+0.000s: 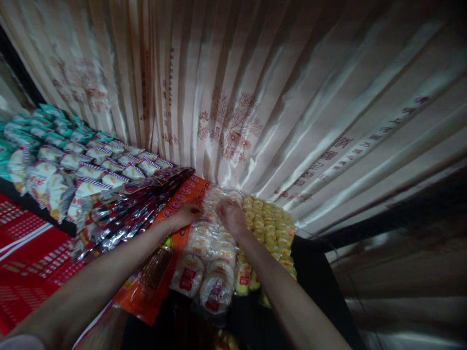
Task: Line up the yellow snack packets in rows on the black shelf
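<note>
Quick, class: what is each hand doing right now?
Left hand: curled beside white snack packets; hold cannot be told.
Right hand: curled over them; hold cannot be told.

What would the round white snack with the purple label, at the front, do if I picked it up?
The round white snack might slip a little, since its clear wrapper looks shiny. The wrapper's loose, wrinkled edge would probably flop.

Curtain (292, 97): cloth, satin sheen; round pkts (188, 278): clr. plastic wrap, glossy; basket (40, 272): perf. plastic; tabletop (315, 272): matt.
</note>
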Tool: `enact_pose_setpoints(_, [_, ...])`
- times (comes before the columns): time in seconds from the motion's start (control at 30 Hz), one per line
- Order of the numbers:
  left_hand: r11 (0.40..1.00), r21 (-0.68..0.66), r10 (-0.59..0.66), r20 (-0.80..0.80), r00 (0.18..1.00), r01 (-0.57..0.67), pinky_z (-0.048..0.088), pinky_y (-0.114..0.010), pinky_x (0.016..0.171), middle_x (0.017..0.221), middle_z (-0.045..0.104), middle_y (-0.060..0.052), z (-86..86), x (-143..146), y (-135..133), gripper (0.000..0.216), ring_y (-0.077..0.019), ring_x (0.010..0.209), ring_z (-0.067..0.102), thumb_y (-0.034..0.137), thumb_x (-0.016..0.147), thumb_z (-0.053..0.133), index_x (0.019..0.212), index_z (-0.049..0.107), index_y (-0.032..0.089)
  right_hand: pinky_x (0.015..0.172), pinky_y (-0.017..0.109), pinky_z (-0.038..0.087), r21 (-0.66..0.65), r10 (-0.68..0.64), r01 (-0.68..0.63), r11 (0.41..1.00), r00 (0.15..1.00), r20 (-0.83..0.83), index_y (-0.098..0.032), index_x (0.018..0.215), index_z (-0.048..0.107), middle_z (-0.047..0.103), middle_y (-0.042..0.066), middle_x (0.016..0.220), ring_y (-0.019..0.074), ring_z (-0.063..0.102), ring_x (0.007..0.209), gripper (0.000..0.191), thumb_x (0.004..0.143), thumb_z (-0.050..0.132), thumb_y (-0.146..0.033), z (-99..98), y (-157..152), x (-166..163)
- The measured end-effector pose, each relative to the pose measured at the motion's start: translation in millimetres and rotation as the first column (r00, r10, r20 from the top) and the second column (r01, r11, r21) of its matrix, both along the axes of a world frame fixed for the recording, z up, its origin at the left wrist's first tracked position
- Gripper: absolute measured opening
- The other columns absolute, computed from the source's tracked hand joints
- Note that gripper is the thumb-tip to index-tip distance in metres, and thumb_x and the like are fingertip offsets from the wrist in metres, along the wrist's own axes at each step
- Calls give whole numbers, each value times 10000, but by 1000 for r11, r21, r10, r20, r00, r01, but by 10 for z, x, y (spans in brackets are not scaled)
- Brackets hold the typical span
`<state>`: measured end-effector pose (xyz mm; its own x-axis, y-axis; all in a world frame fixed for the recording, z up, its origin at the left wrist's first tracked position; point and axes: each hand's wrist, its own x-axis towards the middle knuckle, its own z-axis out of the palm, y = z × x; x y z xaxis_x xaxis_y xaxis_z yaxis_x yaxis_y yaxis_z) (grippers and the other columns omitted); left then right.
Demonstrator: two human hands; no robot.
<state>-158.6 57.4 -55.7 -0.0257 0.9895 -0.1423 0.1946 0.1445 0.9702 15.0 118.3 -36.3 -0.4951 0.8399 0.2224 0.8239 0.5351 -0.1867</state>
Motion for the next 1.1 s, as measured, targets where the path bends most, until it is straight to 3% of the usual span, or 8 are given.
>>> enact_pose_setpoints(0.17, [987, 92, 127, 29, 991, -129, 424, -244, 673, 719, 631, -11, -217, 81, 101, 98, -133, 685, 552, 233, 663, 571, 692, 621, 153, 859, 248, 397, -38, 186, -190, 981, 978, -93, -223, 845, 698, 684, 19, 865, 162, 566, 907, 129, 828, 575, -260, 42, -66, 56])
enact_pose_setpoints(0.27, [980, 116, 169, -36, 985, -164, 428, -253, 684, 728, 643, -14, -293, 99, 125, 126, -143, 696, 564, 259, 685, 556, 710, 630, 160, 860, 255, 397, -113, 181, -183, 977, 983, -24, -222, 800, 699, 692, 14, 808, 160, 584, 866, 102, 805, 602, -255, 72, -115, 54])
enact_pose_setpoints(0.47, [959, 92, 282, -279, 918, -267, 390, -238, 621, 756, 644, -39, -168, 26, 45, 118, -150, 696, 567, 263, 716, 550, 747, 607, 165, 786, 252, 415, -47, 54, -50, 998, 995, 84, -221, 809, 698, 693, 34, 885, 190, 574, 912, 117, 796, 583, -239, 64, -185, -5])
enact_pose_setpoints(0.57, [984, 13, 171, -388, 906, -180, 331, -233, 540, 607, 583, -6, -63, -62, -90, 209, -135, 581, 510, 358, 739, 548, 658, 590, 169, 807, 261, 411, -45, 39, -35, 998, 995, 96, -213, 816, 698, 689, 45, 882, 190, 577, 893, 133, 804, 568, -238, 38, -196, -23])
enact_pose_setpoints(0.67, [997, -46, -72, -246, 966, 63, 329, -219, 527, 572, 557, 24, -33, -104, -209, 231, -113, 540, 473, 377, 729, 549, 660, 603, 163, 792, 254, 417, -62, 11, -7, 998, 998, 55, -218, 812, 695, 680, 42, 875, 190, 568, 919, 130, 801, 566, -231, 9, -200, -26])
enact_pose_setpoints(0.73, [995, -17, -100, -160, 982, 99, 363, -215, 566, 638, 595, 17, -64, -94, -237, 161, -115, 589, 501, 301, 699, 563, 716, 624, 153, 794, 253, 418, -42, 9, -9, 999, 1000, 1, -216, 826, 690, 671, 39, 884, 190, 559, 932, 118, 794, 577, -224, -4, -208, -13])
enact_pose_setpoints(0.97, [994, 82, 89, -165, 982, -77, 421, -245, 654, 748, 666, -28, -215, 28, -170, 183, -156, 700, 570, 272, 699, 547, 755, 665, 143, 776, 241, 422, -62, 209, -219, 974, 969, -133, -223, 802, 683, 658, 15, 813, 152, 571, 836, 106, 821, 585, -260, 30, -289, 85])
enact_pose_setpoints(1.1, [986, 85, 159, -182, 970, -146, 432, -248, 689, 791, 681, -34, -226, 59, -153, 183, -161, 744, 592, 293, 724, 554, 784, 660, 156, 749, 239, 420, -112, 151, -158, 981, 986, -68, -222, 771, 681, 664, 3, 782, 145, 577, 775, 73, 794, 613, -237, 33, -354, 64])
